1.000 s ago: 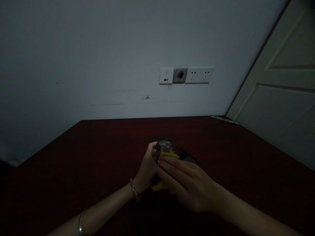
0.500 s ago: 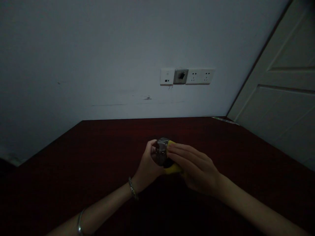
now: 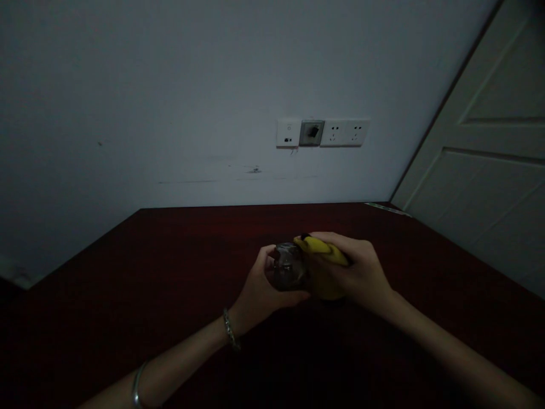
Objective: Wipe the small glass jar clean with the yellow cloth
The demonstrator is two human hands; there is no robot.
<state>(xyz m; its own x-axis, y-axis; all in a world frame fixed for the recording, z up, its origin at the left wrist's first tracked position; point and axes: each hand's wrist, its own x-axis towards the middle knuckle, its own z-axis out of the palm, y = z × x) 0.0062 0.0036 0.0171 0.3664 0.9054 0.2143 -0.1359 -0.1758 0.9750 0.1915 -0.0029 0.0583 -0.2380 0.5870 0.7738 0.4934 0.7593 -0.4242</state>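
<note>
In dim light, my left hand (image 3: 261, 289) is wrapped round a small clear glass (image 3: 288, 266) held just above the dark red table (image 3: 179, 261). My right hand (image 3: 361, 272) grips a yellow cloth-like thing (image 3: 321, 255) pressed against the glass's right side; a bit of black shows at its top. Two bracelets sit on my left wrist and forearm. Both hands meet near the middle of the table.
A white wall stands behind the table, with a row of sockets and a switch (image 3: 322, 132). A pale panelled door (image 3: 489, 165) stands at the right. The table's far edge meets the wall.
My right hand has moved from lying flat over the yellow thing to gripping it, lifted up and to the right of the glass. The left hand has kept hold of the glass.
</note>
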